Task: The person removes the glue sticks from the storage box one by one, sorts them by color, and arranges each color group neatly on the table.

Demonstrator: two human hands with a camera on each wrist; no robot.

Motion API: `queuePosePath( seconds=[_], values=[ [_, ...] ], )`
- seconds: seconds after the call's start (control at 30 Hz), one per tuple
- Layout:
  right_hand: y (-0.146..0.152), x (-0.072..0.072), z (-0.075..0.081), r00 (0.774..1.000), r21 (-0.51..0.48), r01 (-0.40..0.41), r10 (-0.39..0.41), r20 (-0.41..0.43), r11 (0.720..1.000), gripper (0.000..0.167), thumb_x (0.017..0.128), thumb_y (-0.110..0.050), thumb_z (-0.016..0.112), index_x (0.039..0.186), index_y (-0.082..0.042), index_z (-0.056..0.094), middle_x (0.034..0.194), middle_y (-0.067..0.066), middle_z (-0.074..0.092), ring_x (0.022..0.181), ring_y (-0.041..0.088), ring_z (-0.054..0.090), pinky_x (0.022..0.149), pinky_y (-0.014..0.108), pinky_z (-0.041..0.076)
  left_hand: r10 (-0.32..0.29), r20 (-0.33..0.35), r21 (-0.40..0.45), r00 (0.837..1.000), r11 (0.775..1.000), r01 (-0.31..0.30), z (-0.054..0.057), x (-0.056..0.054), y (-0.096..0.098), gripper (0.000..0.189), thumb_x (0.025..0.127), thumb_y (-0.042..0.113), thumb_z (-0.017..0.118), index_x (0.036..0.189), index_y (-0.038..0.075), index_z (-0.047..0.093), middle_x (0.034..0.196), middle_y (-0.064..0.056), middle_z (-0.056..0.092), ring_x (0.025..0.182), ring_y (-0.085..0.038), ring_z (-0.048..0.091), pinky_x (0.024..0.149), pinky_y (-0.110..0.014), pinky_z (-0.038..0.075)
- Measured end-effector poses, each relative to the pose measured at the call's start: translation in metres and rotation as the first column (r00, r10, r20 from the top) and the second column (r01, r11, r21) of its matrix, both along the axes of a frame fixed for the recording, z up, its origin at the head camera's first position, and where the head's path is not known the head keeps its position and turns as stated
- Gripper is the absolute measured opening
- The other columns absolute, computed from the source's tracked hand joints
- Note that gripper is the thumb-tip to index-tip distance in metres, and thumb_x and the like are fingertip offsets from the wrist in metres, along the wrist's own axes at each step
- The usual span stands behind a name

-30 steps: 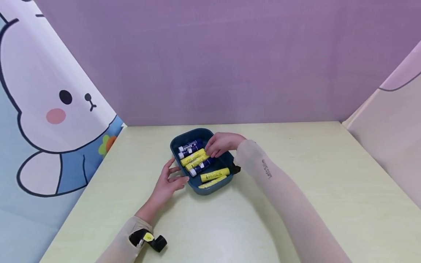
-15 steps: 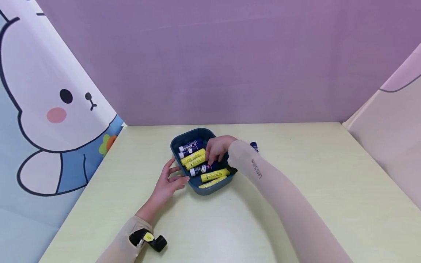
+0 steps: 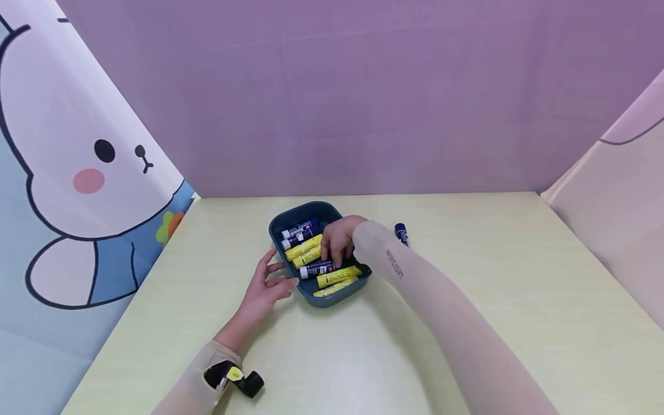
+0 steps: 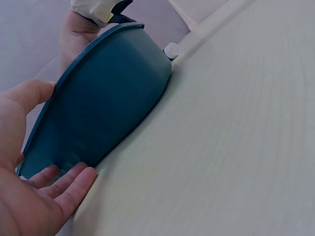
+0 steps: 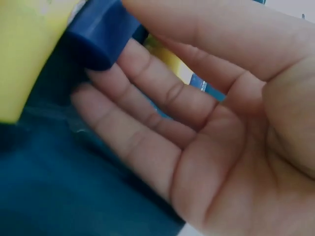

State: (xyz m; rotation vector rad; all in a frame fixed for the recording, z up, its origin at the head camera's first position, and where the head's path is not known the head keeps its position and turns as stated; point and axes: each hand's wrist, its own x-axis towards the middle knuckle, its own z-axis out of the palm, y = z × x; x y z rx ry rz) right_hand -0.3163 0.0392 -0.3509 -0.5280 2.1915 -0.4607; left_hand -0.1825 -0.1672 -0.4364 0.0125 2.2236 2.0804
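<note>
A dark teal plastic basket (image 3: 334,301) holds several yellow and blue glue sticks. My left hand (image 3: 264,291) lies along its left side; in the left wrist view the thumb (image 4: 34,93) is at the rim and straight fingers touch the lower wall. My right hand (image 3: 339,239) reaches into the basket from the right and pinches a blue glue stick (image 3: 313,270) by its capped end. The right wrist view shows that blue cap (image 5: 101,39) between thumb and fingers, beside a yellow glue stick (image 5: 24,54). The right palm covers part of the basket's inside.
Another blue glue stick (image 3: 401,233) stands on the pale table (image 3: 493,276) to the right of the basket, partly behind the right sleeve (image 3: 415,282). A purple backdrop (image 3: 363,104) rises at the table's far edge. A small black camera (image 3: 249,383) is strapped to the left wrist.
My right hand has moved lower and nearer inside the basket, onto the blue glue stick, which has turned slightly. The glue stick on the table has come out from behind the sleeve. The left hand stays.
</note>
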Motion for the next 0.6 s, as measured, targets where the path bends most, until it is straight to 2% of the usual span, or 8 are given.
queuePosePath(
  seconds=[0.1,0.37,0.6],
  values=[
    [-0.0007,-0.0015,-0.0018,1.000,0.016,0.009,-0.009,-0.005,1.000,0.033,0.083,0.004,0.076,0.109,-0.016,0.074,0.118,0.001,0.062,0.099,0.020,0.062,0.081,0.031,0.055,-0.001,-0.001,0.003,1.000,1.000,0.001,-0.0004,0.0001,0.0001,0.090,0.091,0.004,0.068,0.160,0.017,0.011,0.143,-0.020,0.041,0.112,-0.026,0.058,0.082,-0.031,0.055],
    [-0.0016,-0.0032,-0.0037,1.000,0.036,0.003,-0.003,-0.007,0.999,0.030,0.083,0.005,0.076,0.102,-0.019,0.075,0.114,-0.001,0.063,0.096,0.020,0.064,0.083,0.034,0.056,0.002,-0.013,0.001,1.000,1.000,-0.002,0.0010,0.0008,0.0010,0.089,0.092,0.003,0.067,0.160,0.016,0.011,0.144,-0.021,0.040,0.112,-0.028,0.059,0.081,-0.032,0.055],
    [0.0012,-0.0059,-0.0034,0.997,0.007,-0.072,0.072,0.016,0.997,0.030,0.086,0.001,0.074,0.112,-0.013,0.073,0.114,-0.001,0.064,0.095,0.016,0.064,0.080,0.028,0.055,0.005,-0.008,-0.003,1.000,1.000,-0.005,0.0005,0.0000,0.0006,0.089,0.091,0.003,0.068,0.160,0.015,0.011,0.144,-0.020,0.041,0.113,-0.028,0.059,0.081,-0.032,0.055]
  ],
)
